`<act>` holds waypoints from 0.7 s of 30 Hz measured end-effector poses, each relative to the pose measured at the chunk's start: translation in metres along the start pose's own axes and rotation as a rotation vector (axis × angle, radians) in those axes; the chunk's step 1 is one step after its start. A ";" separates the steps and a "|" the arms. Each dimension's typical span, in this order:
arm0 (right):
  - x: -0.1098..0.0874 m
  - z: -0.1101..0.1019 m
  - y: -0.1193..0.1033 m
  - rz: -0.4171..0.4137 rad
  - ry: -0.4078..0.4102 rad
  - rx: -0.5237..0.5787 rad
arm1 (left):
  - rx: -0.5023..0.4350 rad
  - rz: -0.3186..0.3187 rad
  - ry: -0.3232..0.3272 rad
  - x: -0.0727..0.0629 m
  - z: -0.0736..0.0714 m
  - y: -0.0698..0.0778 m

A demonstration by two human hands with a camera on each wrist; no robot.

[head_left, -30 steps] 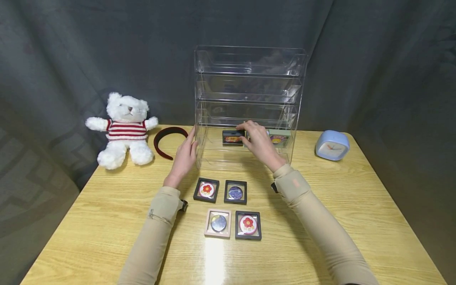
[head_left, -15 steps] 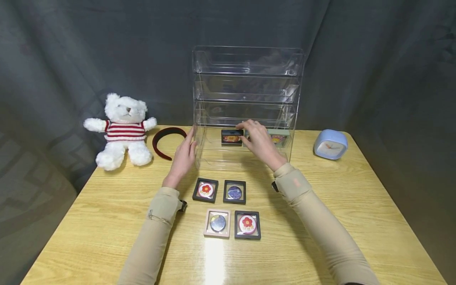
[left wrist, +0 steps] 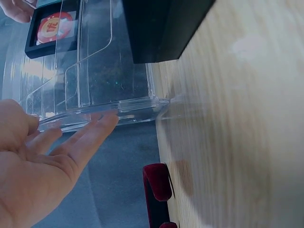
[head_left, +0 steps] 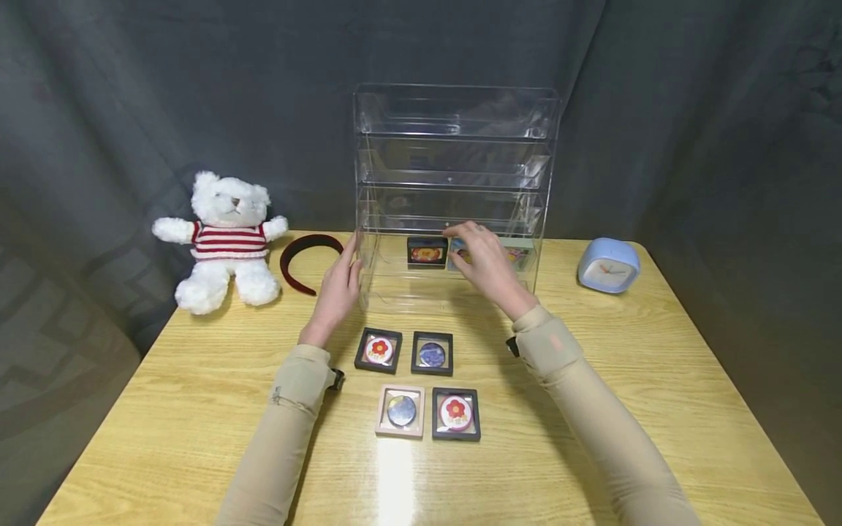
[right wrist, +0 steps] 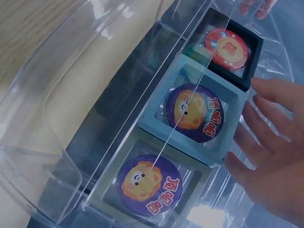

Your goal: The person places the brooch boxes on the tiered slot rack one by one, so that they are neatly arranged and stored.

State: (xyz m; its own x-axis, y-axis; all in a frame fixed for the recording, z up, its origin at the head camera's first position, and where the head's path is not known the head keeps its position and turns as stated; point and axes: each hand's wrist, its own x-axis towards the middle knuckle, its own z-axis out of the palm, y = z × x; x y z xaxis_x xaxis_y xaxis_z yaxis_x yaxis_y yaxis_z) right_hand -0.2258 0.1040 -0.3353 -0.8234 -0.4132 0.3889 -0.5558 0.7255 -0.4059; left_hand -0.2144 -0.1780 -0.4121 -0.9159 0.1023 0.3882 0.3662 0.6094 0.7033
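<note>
A clear acrylic display rack [head_left: 454,161] stands at the back of the table. One of its lower tiers holds a black square display frame [right wrist: 233,45] with a red badge, a light blue frame [right wrist: 148,113] and a sage green frame [right wrist: 102,192], both with lion badges. They stand side by side. My right hand [head_left: 488,264] is at the top edges of the black and blue frames, fingers loosely bent and apart, not wrapped round either. Along the rack's left side wall, my left hand [head_left: 337,292] rests with fairly straight fingers [left wrist: 90,142].
Several framed badges lie on the table before the rack: two black ones [head_left: 359,351] [head_left: 416,354] behind, a pink one [head_left: 400,433] and another black one [head_left: 456,436] nearer. A white teddy bear [head_left: 230,241] and dark red headband [head_left: 289,256] are left, a blue alarm clock [head_left: 608,265] right.
My right hand has shifted slightly right, off the black frame's right part, which now shows more fully. My left hand stays on the rack's side. The whole view has drifted a little.
</note>
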 end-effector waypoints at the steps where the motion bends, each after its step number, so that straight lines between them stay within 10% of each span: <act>1: -0.001 -0.001 0.000 -0.001 0.011 0.007 | -0.002 0.001 0.001 0.000 0.000 0.000; 21: -0.048 -0.022 -0.005 -0.059 0.076 0.175 | -0.010 -0.002 -0.002 0.000 -0.001 0.002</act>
State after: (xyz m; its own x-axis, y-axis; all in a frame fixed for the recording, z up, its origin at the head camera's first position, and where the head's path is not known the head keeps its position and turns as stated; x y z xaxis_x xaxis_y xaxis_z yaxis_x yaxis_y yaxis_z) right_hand -0.1807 0.1327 -0.3340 -0.7817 -0.4047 0.4746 -0.6195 0.5922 -0.5153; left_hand -0.2136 -0.1782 -0.4100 -0.9170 0.1026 0.3855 0.3658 0.6015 0.7102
